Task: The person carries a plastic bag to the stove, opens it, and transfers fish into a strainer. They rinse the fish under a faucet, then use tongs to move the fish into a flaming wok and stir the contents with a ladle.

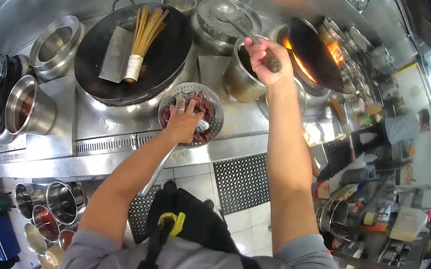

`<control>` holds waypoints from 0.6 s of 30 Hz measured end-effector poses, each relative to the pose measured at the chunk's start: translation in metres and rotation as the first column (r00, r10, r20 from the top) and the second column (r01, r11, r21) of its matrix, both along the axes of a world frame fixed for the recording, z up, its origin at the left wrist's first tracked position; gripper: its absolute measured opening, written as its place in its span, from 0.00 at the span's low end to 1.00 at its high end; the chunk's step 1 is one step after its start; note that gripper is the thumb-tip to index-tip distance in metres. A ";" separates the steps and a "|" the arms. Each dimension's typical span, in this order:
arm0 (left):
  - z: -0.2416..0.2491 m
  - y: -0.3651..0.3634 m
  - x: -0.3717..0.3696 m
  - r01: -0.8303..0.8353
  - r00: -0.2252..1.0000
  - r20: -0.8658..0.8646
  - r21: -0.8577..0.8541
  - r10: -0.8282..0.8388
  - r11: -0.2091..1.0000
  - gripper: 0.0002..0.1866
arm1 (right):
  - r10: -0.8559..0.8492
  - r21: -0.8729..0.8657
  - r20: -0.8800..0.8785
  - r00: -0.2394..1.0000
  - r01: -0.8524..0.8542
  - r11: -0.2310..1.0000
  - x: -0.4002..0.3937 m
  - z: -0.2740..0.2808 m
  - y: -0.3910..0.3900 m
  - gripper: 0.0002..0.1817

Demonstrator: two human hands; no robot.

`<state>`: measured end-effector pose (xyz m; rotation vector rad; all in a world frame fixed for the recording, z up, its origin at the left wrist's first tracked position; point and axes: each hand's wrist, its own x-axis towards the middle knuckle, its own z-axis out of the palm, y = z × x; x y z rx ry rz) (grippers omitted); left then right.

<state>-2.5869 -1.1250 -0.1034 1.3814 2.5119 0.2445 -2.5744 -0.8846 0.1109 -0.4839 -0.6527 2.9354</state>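
Observation:
My left hand (181, 123) presses down, fingers spread, on dark reddish pieces that look like meat (206, 107). They lie in a round perforated strainer (219, 114) at the stove's front edge, its long handle pointing down toward me. A whitish, shiny bit shows under the palm. My right hand (268, 62) is closed around the handle of a metal ladle (244, 31). The ladle's bowl is above a round metal lid (209, 19) at the back. Below the right hand stands a deep metal pot (238, 80), its contents mostly hidden.
A large black wok (89, 70) on the left holds a bamboo brush (146, 39) and a flat rectangular metal piece (116, 57). Flames burn beneath a tilted wok (312, 52) at the right. Steel pots (37, 112) stand far left. Another person (395, 129) is at the right.

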 end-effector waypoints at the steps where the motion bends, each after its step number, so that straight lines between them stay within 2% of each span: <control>1: 0.003 0.005 0.003 0.015 1.000 -0.003 -0.077 -0.016 0.997 0.43 | 0.022 -0.016 -0.007 1.000 -0.022 1.000 0.011 0.003 -0.006 0.15; 4: 0.013 0.019 0.013 0.053 0.999 0.009 -0.296 -0.053 0.954 0.47 | 0.086 -0.095 -0.006 0.996 -0.086 0.992 0.048 0.001 -0.026 0.13; 5: 0.018 0.021 0.016 0.033 0.999 -0.011 -0.298 -0.038 0.954 0.47 | 0.044 -0.043 0.037 0.998 -0.042 0.998 0.059 0.001 -0.034 0.12; 6: 0.015 0.023 0.018 0.026 0.999 -0.037 -0.292 -0.039 0.956 0.46 | 0.072 -0.069 0.050 0.996 -0.068 0.995 0.072 -0.003 -0.040 0.12; 8: 0.003 0.023 0.019 0.006 0.995 -0.094 -0.249 -0.030 0.969 0.45 | 0.123 -0.103 0.058 0.991 -0.117 0.988 0.094 -0.011 -0.049 0.09; 11: -0.018 0.024 0.016 -0.020 0.987 -0.161 -0.134 -0.002 0.991 0.42 | -0.020 0.129 0.145 0.989 0.002 0.992 0.133 -0.018 -0.070 0.13; 12: -0.021 0.026 0.015 -0.029 0.986 -0.164 -0.093 0.013 0.995 0.41 | -0.028 0.127 0.175 0.984 0.006 0.992 0.144 -0.024 -0.072 0.16; 15: -0.029 0.027 0.010 -0.026 0.981 -0.195 -0.017 0.022 1.000 0.37 | 0.018 0.151 0.221 0.975 -0.052 0.987 0.179 -0.031 -0.076 0.21; 18: -0.026 0.027 0.007 -0.050 0.982 -0.182 0.021 0.053 0.999 0.37 | 0.110 0.142 0.181 0.977 -0.137 0.980 0.204 -0.047 -0.067 0.31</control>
